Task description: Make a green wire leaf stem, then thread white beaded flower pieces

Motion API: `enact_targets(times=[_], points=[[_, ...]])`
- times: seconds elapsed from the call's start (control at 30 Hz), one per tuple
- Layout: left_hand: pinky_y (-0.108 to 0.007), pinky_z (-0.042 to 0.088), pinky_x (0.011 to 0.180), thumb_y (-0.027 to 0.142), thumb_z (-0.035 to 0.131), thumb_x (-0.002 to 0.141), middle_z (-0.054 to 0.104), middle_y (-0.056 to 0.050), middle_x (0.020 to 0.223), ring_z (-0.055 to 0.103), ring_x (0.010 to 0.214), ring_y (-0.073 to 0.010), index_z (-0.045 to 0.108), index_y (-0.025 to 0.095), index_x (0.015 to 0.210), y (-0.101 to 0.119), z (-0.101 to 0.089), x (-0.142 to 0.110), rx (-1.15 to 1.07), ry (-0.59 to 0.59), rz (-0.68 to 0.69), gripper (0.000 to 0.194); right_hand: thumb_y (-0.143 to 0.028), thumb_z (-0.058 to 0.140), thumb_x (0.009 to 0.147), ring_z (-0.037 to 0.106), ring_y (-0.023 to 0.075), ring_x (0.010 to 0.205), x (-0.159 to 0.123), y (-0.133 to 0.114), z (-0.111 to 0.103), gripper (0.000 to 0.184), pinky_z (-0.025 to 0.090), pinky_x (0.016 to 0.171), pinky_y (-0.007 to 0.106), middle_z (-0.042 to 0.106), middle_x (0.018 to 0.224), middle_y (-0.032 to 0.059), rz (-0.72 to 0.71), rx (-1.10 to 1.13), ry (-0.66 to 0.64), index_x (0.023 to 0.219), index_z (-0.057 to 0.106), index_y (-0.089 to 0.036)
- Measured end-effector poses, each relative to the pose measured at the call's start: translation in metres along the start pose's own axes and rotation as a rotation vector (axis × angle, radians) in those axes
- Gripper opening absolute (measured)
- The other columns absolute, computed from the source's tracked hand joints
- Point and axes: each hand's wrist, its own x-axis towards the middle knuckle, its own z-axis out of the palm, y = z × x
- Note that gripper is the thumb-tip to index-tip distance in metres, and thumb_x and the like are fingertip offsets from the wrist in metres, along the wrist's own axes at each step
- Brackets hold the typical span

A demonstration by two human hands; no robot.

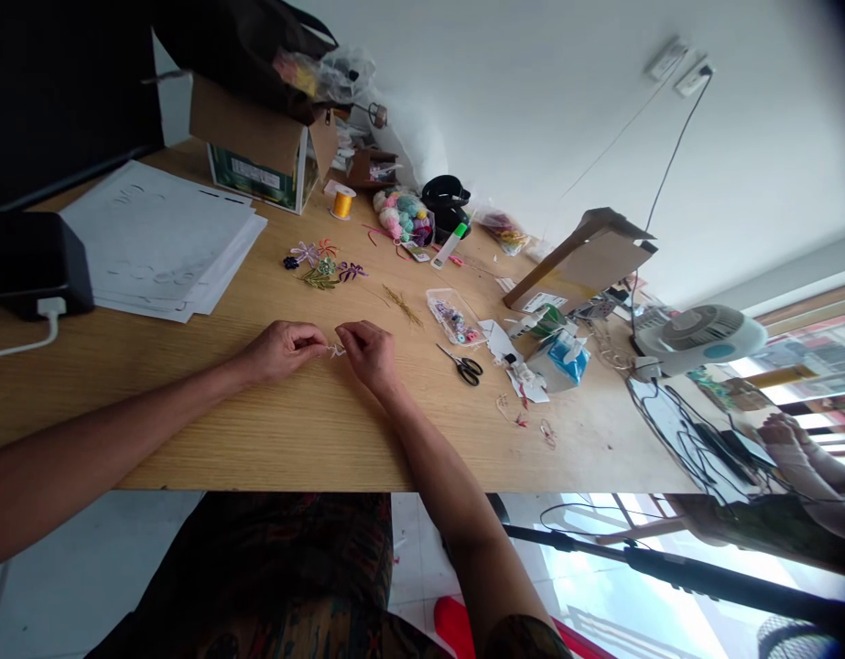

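Observation:
My left hand [291, 350] and my right hand [368, 352] are close together above the wooden desk. Between their pinched fingertips is a small, pale, twisted flower-like piece [336, 350]; its material is too small to make out. Both hands grip it, one at either side. Beyond them lies a cluster of small ornamental flowers [326, 265] in purple, orange, green and dark blue. A thin golden-brown sprig [401, 307] rests ahead of my right hand. To the right are black-handled scissors [467, 369] and a clear tray of small colourful pieces [456, 318].
Papers [161, 238] and a black box-shaped device [34, 265] occupy the left. An orange thread spool [342, 202], yarn balls [401, 217] and an open carton [257, 156] stand behind. A fan [697, 339] and cables are at right, near another person's hands [785, 439].

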Motion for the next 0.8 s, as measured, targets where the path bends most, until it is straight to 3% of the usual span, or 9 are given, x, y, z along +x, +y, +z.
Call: enact_targets(times=[0.17, 0.37, 0.57, 0.67, 0.8], points=[[-0.024, 0.039, 0.05, 0.042, 0.07, 0.069, 0.057, 0.002, 0.058, 0.049, 0.051, -0.0109, 0.066, 0.018, 0.071, 0.007, -0.004, 0.0, -0.213, 0.03, -0.109, 0.024, -0.029, 0.055, 0.09, 0.058, 0.0115, 0.066, -0.002, 0.004, 0.005, 0.023, 0.045, 0.065, 0.023, 0.068, 0.075, 0.0039, 0.045, 0.107, -0.065, 0.083, 0.071, -0.015], [-0.023, 0.031, 0.042, 0.045, 0.074, 0.065, 0.053, 0.003, 0.056, 0.04, 0.044, -0.0073, 0.062, 0.017, 0.066, 0.007, -0.005, 0.002, -0.383, 0.168, -0.181, 0.03, -0.031, 0.055, 0.091, 0.057, 0.0112, 0.064, -0.006, -0.006, 0.009, 0.024, 0.043, 0.062, 0.023, 0.066, 0.071, 0.0032, -0.042, 0.084, -0.147, 0.084, 0.073, -0.016], [-0.024, 0.041, 0.052, 0.045, 0.069, 0.07, 0.063, -0.001, 0.061, 0.053, 0.054, -0.0124, 0.064, 0.017, 0.067, -0.009, -0.005, 0.004, -0.074, 0.21, -0.12, 0.029, -0.026, 0.054, 0.093, 0.057, 0.0106, 0.065, -0.007, -0.009, 0.008, 0.022, 0.044, 0.064, 0.022, 0.065, 0.072, 0.0031, -0.153, 0.007, -0.149, 0.085, 0.072, -0.015], [-0.025, 0.044, 0.057, 0.044, 0.064, 0.074, 0.068, -0.003, 0.069, 0.058, 0.061, -0.0152, 0.067, 0.016, 0.073, -0.015, -0.004, 0.003, 0.079, 0.14, -0.068, 0.028, -0.026, 0.053, 0.094, 0.059, 0.0113, 0.067, -0.007, -0.008, 0.007, 0.023, 0.045, 0.066, 0.023, 0.065, 0.075, 0.0045, -0.18, -0.027, -0.088, 0.088, 0.072, -0.015], [-0.026, 0.045, 0.061, 0.042, 0.06, 0.076, 0.069, -0.004, 0.07, 0.06, 0.064, -0.0166, 0.069, 0.016, 0.074, -0.011, -0.001, 0.002, 0.133, 0.038, 0.014, 0.027, -0.027, 0.054, 0.093, 0.059, 0.0121, 0.067, -0.004, -0.004, 0.004, 0.022, 0.045, 0.066, 0.024, 0.066, 0.075, 0.0047, -0.103, -0.055, -0.008, 0.085, 0.071, -0.017]])
